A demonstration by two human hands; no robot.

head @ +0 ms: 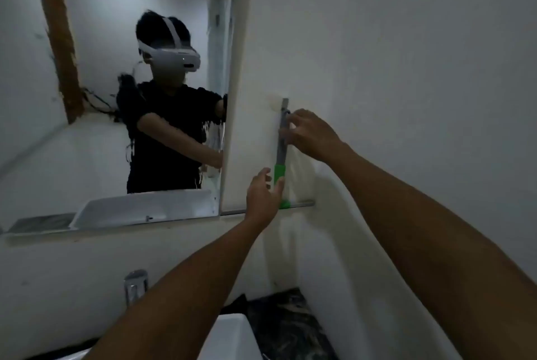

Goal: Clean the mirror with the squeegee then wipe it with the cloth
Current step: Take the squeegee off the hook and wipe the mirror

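The mirror (pixel 116 92) fills the left of the view and reflects a person wearing a headset. Right of it, the squeegee (pixel 281 153) hangs upright on the white wall, with a grey handle, a green grip and its blade (pixel 302 203) across the bottom. My right hand (pixel 312 135) pinches the top of the grey handle just under the wall hook (pixel 285 103). My left hand (pixel 263 196) curls loosely around the green grip, thumb on its front. A pale shape (pixel 300 164) behind the handle may be the cloth; I cannot tell.
Below the mirror runs a narrow ledge (pixel 40 236). A chrome tap (pixel 135 284) and a white basin (pixel 229 336) sit under my arms. A dark marbled counter (pixel 284 324) meets the wall at the lower right.
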